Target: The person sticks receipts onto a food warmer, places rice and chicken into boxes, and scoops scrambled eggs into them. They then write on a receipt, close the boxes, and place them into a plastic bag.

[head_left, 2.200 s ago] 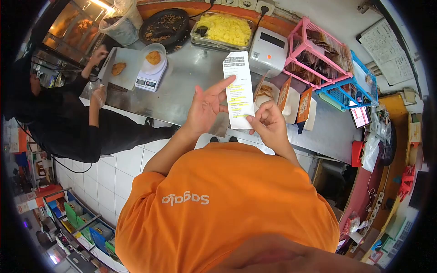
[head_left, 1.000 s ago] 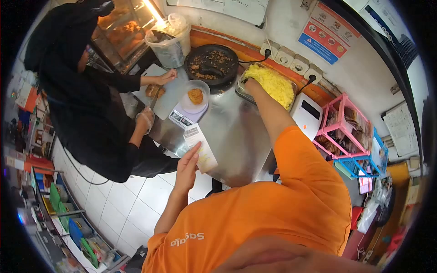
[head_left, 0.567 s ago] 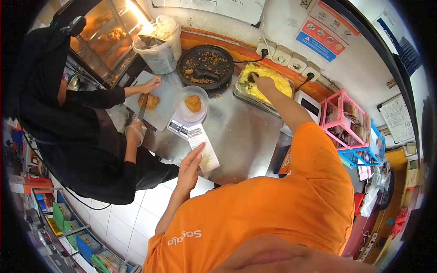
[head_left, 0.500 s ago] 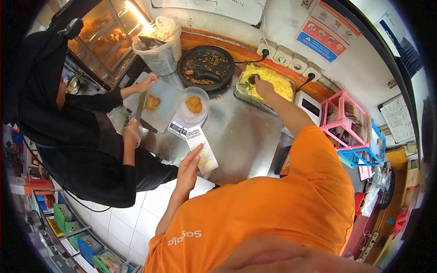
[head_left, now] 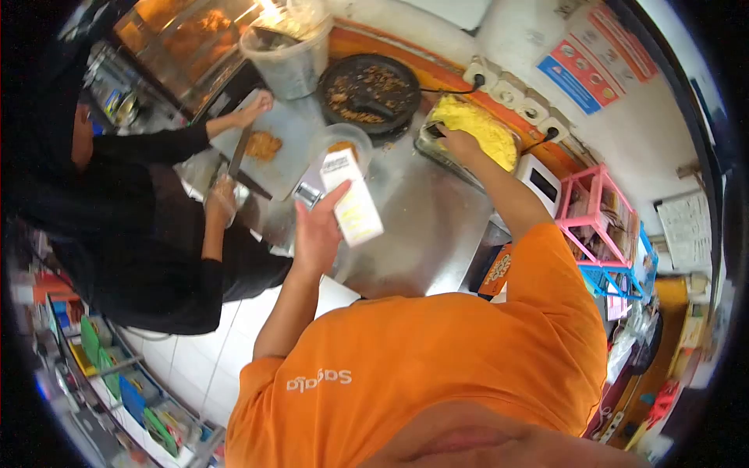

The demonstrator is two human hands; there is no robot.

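Note:
My left hand (head_left: 316, 230) holds a long white receipt (head_left: 353, 199) with yellow marks, raised above the steel counter (head_left: 421, 226). My right hand (head_left: 462, 142) reaches into a metal tray of yellow food (head_left: 474, 134) at the back of the counter and grips a dark scoop (head_left: 434, 132) at the tray's left end. A clear bowl with a fried piece (head_left: 341, 144) sits on a small scale (head_left: 309, 192), partly hidden behind the receipt.
A co-worker in black stands at left, hands (head_left: 253, 101) at a cutting board (head_left: 269, 148) with a knife and fried meat. A black stone mortar (head_left: 370, 86), a plastic tub (head_left: 292, 51), a white printer (head_left: 538, 183) and pink and blue baskets (head_left: 597, 214) line the counter.
My left hand has lifted the receipt up and toward the scale. My right hand stays at the left end of the yellow tray. The co-worker keeps cutting on the board.

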